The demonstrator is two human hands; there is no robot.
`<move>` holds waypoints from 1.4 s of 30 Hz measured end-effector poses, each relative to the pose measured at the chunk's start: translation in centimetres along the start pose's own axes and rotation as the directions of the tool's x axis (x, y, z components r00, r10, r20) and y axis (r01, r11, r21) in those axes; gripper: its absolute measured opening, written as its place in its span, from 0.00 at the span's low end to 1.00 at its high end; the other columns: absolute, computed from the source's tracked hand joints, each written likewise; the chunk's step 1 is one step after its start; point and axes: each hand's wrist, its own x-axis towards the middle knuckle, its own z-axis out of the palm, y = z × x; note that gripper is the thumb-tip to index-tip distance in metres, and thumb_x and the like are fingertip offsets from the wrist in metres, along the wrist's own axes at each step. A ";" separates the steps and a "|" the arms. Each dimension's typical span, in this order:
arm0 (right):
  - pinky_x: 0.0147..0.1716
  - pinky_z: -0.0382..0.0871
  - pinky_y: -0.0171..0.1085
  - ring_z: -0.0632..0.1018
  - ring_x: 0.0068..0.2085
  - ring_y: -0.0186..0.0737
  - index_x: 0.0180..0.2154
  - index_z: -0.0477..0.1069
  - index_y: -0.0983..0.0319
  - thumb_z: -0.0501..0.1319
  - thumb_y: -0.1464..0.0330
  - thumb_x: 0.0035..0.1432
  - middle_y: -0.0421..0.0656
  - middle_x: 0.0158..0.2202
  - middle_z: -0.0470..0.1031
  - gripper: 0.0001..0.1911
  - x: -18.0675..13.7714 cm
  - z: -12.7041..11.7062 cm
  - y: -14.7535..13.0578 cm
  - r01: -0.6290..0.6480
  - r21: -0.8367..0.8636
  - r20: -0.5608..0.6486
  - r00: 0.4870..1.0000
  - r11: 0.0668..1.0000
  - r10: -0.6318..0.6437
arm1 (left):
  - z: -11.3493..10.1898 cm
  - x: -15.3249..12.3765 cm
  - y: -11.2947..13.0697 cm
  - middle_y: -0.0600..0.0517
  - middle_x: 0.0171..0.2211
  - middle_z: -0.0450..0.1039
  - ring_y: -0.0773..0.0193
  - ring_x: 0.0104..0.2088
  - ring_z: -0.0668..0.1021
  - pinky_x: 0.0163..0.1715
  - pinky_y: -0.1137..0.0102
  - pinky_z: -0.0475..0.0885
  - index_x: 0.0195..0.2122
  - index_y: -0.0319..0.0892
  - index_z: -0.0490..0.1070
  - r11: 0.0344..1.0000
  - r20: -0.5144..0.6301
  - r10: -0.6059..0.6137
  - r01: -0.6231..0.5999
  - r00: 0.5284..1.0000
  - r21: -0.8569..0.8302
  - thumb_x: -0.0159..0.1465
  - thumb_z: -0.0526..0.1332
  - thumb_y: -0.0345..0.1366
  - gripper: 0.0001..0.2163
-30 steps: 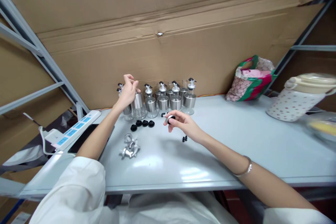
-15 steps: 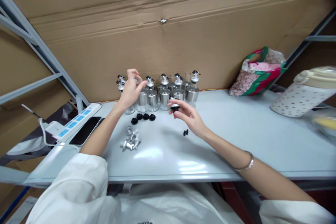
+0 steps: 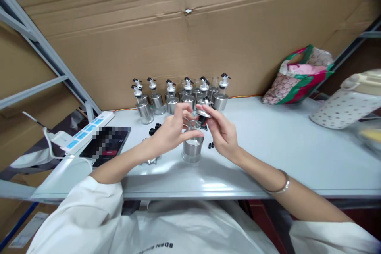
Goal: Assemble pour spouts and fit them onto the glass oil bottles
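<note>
My left hand [image 3: 175, 129] is wrapped round the neck of an uncapped glass bottle [image 3: 192, 151] with a steel sleeve, near the front of the table. In my right hand [image 3: 222, 131] is a silver pourer top [image 3: 204, 112] with a black stopper beneath, tilted just above and right of the bottle's mouth. Black stoppers [image 3: 154, 129] and silver spout parts [image 3: 151, 160] lie left of the bottle, partly hidden by my left hand and arm. A few tiny black pieces [image 3: 210, 145] rest below my right hand.
Several bottles with pourer tops [image 3: 144, 107] stand along the cardboard wall [image 3: 119, 47]. At left are a power strip [image 3: 86, 133] and a phone [image 3: 110, 143]. A patterned bag [image 3: 285, 83] and a dotted jug [image 3: 336, 105] stand at right.
My left hand has brought a bottle forward from the row to the front middle. My right hand has kept the pourer top and tilted it beside the bottle's mouth. The phone screen has lit up.
</note>
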 end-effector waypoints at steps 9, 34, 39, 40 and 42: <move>0.44 0.73 0.44 0.78 0.45 0.42 0.47 0.71 0.54 0.54 0.74 0.63 0.44 0.43 0.78 0.14 0.9 -0.2 -0.8 0.127 -0.084 -0.013 0.992 0.988 -0.129 | 1.6 -1.4 -0.6 0.54 0.39 0.69 0.70 0.34 0.78 0.34 0.73 0.77 0.51 0.50 0.53 0.987 -0.105 0.145 -0.151 0.984 -0.048 0.58 0.67 0.38 0.25; 0.34 0.77 0.40 0.78 0.34 0.39 0.38 0.73 0.56 0.67 0.62 0.53 0.43 0.38 0.77 0.10 0.5 -0.5 -0.6 -0.092 0.084 -0.099 0.990 0.992 0.100 | 2.1 -1.4 -0.4 0.53 0.40 0.71 0.69 0.34 0.79 0.31 0.75 0.77 0.51 0.51 0.53 0.985 -0.096 0.103 -0.115 0.990 -0.130 0.58 0.67 0.37 0.25; 0.41 0.75 0.44 0.78 0.38 0.42 0.41 0.72 0.56 0.61 0.69 0.58 0.43 0.34 0.76 0.08 0.1 -0.8 -0.2 0.074 0.026 -0.036 0.997 0.997 -0.073 | 2.1 -1.4 -0.4 0.51 0.43 0.71 0.70 0.33 0.79 0.31 0.75 0.77 0.46 0.47 0.57 0.985 -0.113 0.140 -0.150 0.984 -0.084 0.58 0.66 0.36 0.19; 0.41 0.75 0.45 0.78 0.39 0.43 0.42 0.72 0.56 0.60 0.69 0.58 0.44 0.34 0.76 0.09 0.1 -0.8 -0.1 0.093 0.016 -0.027 0.995 0.996 -0.093 | 2.1 -1.4 -0.5 0.50 0.43 0.72 0.69 0.34 0.79 0.31 0.75 0.77 0.46 0.47 0.57 0.986 -0.117 0.137 -0.147 0.984 -0.080 0.58 0.66 0.36 0.19; 0.42 0.75 0.47 0.78 0.40 0.45 0.43 0.70 0.56 0.61 0.67 0.55 0.45 0.35 0.76 0.12 0.0 -0.7 0.2 0.126 -0.019 -0.006 0.992 0.992 -0.126 | 2.3 -1.5 -0.7 0.49 0.44 0.72 0.69 0.35 0.79 0.32 0.74 0.77 0.47 0.46 0.57 0.987 -0.136 0.135 -0.144 0.982 -0.065 0.58 0.66 0.36 0.20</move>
